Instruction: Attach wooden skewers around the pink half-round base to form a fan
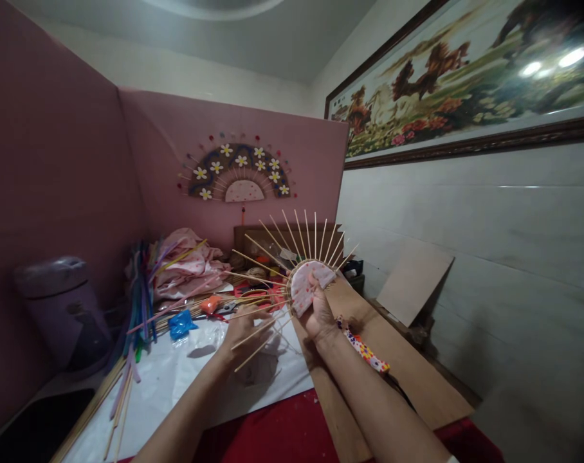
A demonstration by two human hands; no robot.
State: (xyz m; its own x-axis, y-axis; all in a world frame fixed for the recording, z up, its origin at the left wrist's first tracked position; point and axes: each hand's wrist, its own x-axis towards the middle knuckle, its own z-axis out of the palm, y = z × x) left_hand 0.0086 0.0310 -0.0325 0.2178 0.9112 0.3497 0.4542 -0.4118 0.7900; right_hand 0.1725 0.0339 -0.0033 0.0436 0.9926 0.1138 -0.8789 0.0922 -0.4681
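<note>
My right hand [319, 315] grips a half-round fan frame [301, 289], its thumb pressed on the pale pink spotted cloth in the middle. Thin wooden sticks spread out from the frame's curved edge like rays, and a woven tan band runs along the base of the sticks. Behind the lower left sticks, my left hand [244, 329] has its fingers curled together. Those sticks partly cover it, so what it holds cannot be made out. A thin loose strand [288, 347] hangs below the frame, between the two hands.
A finished flowered fan [244, 170] hangs on the pink board. To the left lie pink cloth [188, 260], fuzzy coloured stems [145, 302], loose sticks [92, 411], and blue [181, 325] and orange [211, 303] packets. A brown board [393, 347] lies at right, a purple bin [63, 315] far left.
</note>
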